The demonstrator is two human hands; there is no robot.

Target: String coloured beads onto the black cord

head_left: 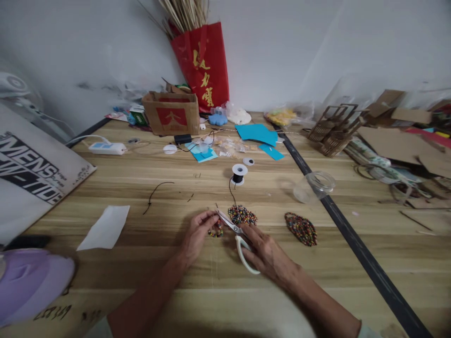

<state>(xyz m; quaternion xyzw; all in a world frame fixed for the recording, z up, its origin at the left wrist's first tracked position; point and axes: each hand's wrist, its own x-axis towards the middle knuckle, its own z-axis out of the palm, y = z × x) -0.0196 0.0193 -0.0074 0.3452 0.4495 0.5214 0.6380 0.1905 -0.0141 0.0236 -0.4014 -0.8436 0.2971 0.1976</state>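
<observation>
In my left hand (198,233), closed at the fingertips, is a small beaded bracelet (216,230) of many-coloured beads, with a short dark cord end sticking up. My right hand (267,249) grips a pair of scissors (244,256) with pale handles. The blade tips reach the cord beside my left fingertips; whether they touch it I cannot tell. Just behind the blades lies a heap of coloured beads (242,215). Beyond it stands a white spool of black cord (238,174), its loose end trailing toward the beads. To the right rests a bundle of strung beads (301,228).
A clear plastic jar (313,187) lies at the right, near the dark strip (338,216) across the table. At the left are a white paper (105,227), a cut black cord (151,199) and a purple object (35,281). Blue card pieces (256,134) and a cardboard box (171,113) sit farther back.
</observation>
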